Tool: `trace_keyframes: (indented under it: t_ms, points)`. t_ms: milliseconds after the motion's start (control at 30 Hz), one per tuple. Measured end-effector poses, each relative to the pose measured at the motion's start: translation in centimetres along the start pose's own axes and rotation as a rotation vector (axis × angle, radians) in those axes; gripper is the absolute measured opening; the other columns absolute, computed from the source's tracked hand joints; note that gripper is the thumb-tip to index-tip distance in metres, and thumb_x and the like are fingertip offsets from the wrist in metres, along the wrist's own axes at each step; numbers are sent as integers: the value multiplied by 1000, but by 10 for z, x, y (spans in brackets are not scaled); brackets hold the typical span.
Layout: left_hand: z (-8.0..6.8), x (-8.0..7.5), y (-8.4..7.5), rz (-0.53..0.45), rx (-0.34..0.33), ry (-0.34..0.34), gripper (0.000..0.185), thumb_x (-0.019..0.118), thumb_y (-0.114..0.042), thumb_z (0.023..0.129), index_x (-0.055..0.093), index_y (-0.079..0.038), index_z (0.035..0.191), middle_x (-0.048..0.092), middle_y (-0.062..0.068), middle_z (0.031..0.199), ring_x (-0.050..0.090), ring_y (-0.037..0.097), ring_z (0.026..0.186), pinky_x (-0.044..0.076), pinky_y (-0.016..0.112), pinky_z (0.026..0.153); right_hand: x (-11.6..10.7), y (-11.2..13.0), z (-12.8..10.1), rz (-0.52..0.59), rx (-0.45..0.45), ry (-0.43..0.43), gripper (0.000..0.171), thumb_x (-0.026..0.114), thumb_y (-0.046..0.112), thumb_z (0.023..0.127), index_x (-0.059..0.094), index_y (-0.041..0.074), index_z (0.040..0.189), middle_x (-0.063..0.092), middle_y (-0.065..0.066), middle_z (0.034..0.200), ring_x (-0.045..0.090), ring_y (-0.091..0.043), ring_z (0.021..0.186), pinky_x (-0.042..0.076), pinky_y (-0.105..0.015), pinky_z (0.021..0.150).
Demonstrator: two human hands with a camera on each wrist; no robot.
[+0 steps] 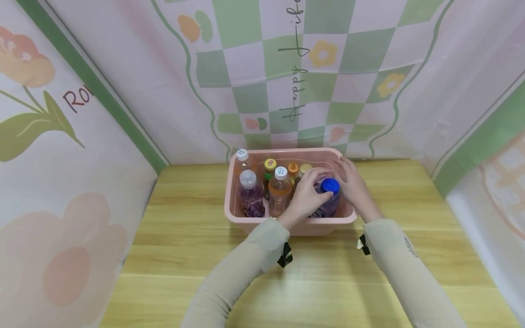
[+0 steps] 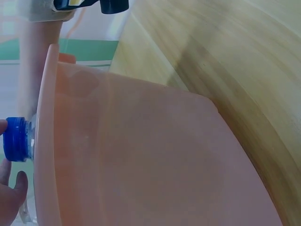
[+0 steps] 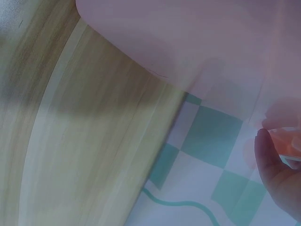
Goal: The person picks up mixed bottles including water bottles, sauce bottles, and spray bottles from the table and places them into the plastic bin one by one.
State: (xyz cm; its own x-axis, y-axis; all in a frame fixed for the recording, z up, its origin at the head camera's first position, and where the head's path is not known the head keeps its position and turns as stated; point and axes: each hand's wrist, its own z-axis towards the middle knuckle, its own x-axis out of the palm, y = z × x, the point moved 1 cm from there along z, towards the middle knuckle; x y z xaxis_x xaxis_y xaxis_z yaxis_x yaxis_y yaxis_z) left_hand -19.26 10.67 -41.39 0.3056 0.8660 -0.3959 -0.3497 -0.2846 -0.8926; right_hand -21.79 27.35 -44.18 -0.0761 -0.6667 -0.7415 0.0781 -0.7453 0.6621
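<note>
A pink plastic basin (image 1: 290, 227) holds several bottles. My left hand (image 1: 308, 196) reaches over its front rim, thumb and bent fingers around the top of a dark purple bottle with a blue cap (image 1: 330, 185). In the left wrist view, fingertips (image 2: 10, 200) show beside that blue cap (image 2: 15, 139), just past the basin's rim. My right hand (image 1: 354, 189) is over the basin's right side, fingers extended along the back right corner behind the bottle. In the right wrist view, the right hand (image 3: 284, 183) shows only partly, beside the pink wall.
Left in the basin stand a purple bottle with a clear cap (image 1: 251, 196) and white-capped bottles (image 1: 280, 191). A yellow-capped bottle (image 1: 270, 165) and an orange-nozzled bottle (image 1: 293, 168) are behind. The basin stands on a wooden table (image 1: 184, 255) against a patterned curtain (image 1: 287, 82).
</note>
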Motion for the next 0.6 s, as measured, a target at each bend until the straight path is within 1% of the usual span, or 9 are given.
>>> trace_keyframes:
  t_ms: [133, 233, 367, 433, 500, 600]
  points:
    - [-1, -2, -1, -13, -2, -4, 51, 71, -1, 81, 53, -6, 129, 51, 13, 133, 58, 22, 120, 52, 33, 101, 0, 1, 0, -2, 3, -1, 49, 40, 22, 102, 34, -3, 144, 22, -30, 152, 22, -52, 138, 19, -67, 113]
    - [-3, -3, 0, -14, -10, -5, 50, 70, -2, 82, 53, -7, 129, 51, 12, 132, 57, 22, 120, 52, 30, 100, 0, 0, 0, -2, -3, -15, 49, 40, 22, 102, 35, -4, 143, 23, -31, 152, 23, -52, 138, 19, -67, 114]
    - [-5, -6, 1, 2, -39, -5, 49, 70, -5, 84, 54, -11, 130, 51, 9, 133, 55, 20, 120, 51, 30, 101, 1, -1, 0, 8, -1, -26, 49, 40, 24, 102, 36, -3, 143, 24, -30, 152, 23, -51, 139, 19, -66, 114]
    - [-7, -7, 1, 8, -51, -9, 47, 69, -8, 85, 54, -12, 130, 51, 8, 134, 53, 20, 121, 51, 33, 102, 1, -2, 0, 11, 1, -25, 49, 40, 25, 102, 36, -3, 143, 24, -29, 152, 23, -51, 139, 19, -66, 114]
    - [-9, -8, 2, -6, -56, -15, 47, 69, -8, 85, 54, -11, 130, 51, 9, 135, 54, 21, 121, 51, 35, 102, 1, -2, 0, 9, 5, -23, 50, 39, 26, 102, 36, -3, 143, 24, -29, 152, 23, -50, 139, 19, -65, 115]
    - [-12, -11, 2, -35, -55, -20, 46, 68, -7, 85, 55, -10, 129, 51, 10, 133, 56, 24, 120, 51, 35, 101, 1, -2, 0, 4, 7, -26, 50, 39, 26, 102, 36, -3, 142, 25, -29, 152, 23, -50, 139, 20, -65, 115]
